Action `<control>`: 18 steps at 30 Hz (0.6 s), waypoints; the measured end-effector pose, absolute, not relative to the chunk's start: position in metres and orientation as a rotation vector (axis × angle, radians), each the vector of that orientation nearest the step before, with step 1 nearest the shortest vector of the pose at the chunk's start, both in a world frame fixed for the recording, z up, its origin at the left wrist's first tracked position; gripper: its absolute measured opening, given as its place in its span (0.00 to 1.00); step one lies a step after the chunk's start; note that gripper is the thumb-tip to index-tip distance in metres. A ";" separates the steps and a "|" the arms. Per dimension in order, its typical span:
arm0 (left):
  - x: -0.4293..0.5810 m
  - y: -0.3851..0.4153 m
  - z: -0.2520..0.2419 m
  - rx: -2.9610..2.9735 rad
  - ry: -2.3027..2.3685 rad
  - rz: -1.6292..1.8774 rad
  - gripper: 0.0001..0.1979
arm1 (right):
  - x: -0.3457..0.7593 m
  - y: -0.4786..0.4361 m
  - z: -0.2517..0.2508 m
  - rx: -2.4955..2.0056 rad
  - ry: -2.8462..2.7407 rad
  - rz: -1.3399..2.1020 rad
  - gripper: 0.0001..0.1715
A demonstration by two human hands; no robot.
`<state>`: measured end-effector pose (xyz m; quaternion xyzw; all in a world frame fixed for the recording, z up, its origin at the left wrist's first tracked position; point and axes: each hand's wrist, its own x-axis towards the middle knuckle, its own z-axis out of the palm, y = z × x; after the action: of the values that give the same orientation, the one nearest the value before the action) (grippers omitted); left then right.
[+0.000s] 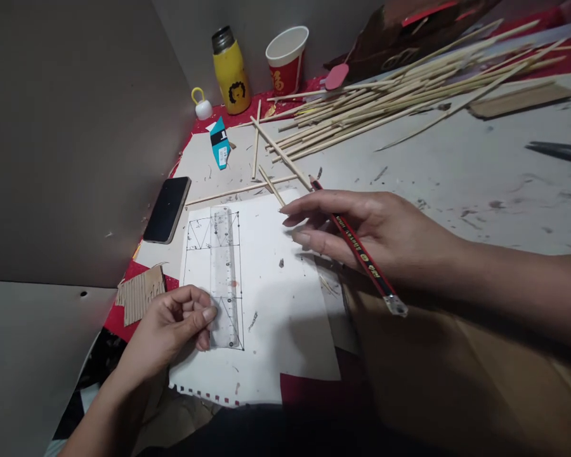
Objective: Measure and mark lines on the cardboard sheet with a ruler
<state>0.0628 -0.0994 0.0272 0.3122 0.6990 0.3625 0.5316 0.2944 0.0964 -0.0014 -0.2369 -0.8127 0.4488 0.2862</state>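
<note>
Pinning: left hand [171,324] grip curled, thumb and fingertips pinching the near end of clear ruler [223,266].
Ruler spot: flat on pencilled grid, left part of white sheet [285,317].
Pencil [356,247]: clamped between fingers of right hand [361,231], fingers otherwise spread, above the sheet.
Bench [457,178]: phone [166,209] left of the sheet, stick pile [409,89] far side.

A dull grey-brown side wall [76,127] is meeting a greyer back wall [185,38] in a corner, a pale panel [28,355] is jutting out below it, and a scuffed, speckled whitish tabletop [495,184] is stretching rightward over red cloth [314,388], everything lying in dim indoor light.
</note>
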 end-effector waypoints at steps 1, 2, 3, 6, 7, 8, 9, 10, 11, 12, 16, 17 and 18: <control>0.063 -0.099 0.027 0.754 1.673 0.856 0.12 | 0.294 0.096 -0.001 -0.639 -2.182 1.193 0.16; 0.062 -0.099 0.027 0.764 1.679 0.843 0.11 | 0.294 0.096 -0.001 -0.640 -2.193 1.189 0.16; 0.062 -0.099 0.026 0.775 1.682 0.831 0.11 | 0.294 0.096 -0.001 -0.637 -2.198 1.187 0.15; 0.061 -0.098 0.024 0.808 1.685 0.797 0.10 | 0.294 0.095 -0.002 -0.614 -2.203 1.207 0.15; 0.061 -0.098 0.024 0.814 1.685 0.792 0.10 | 0.294 0.095 -0.003 -0.610 -2.203 1.217 0.15; 0.061 -0.098 0.023 0.816 1.686 0.789 0.09 | 0.294 0.095 -0.004 -0.608 -2.206 1.223 0.15; 0.061 -0.098 0.023 0.815 1.686 0.789 0.09 | 0.295 0.095 -0.004 -0.605 -2.207 1.221 0.15; 0.061 -0.098 0.023 0.811 1.687 0.790 0.09 | 0.295 0.095 -0.005 -0.603 -2.213 1.215 0.15; 0.061 -0.097 0.022 0.806 1.685 0.792 0.09 | 0.295 0.095 -0.006 -0.601 -2.220 1.206 0.16; 0.061 -0.098 0.022 0.802 1.682 0.790 0.09 | 0.295 0.095 -0.006 -0.600 -2.229 1.201 0.16; 0.062 -0.099 0.027 0.856 1.681 0.789 0.09 | 0.296 0.096 -0.005 -0.575 -2.261 1.162 0.15; 0.063 -0.100 0.030 0.898 1.693 0.782 0.08 | 0.297 0.096 -0.005 -0.550 -2.267 1.099 0.16; 0.064 -0.101 0.034 0.946 1.711 0.767 0.08 | 0.297 0.097 -0.004 -0.512 -2.278 1.005 0.17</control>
<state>0.0638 -0.1012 0.0343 0.3909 0.7067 0.3170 0.4973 0.2970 0.0967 -0.0040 -0.1923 -0.8563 0.3775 0.2953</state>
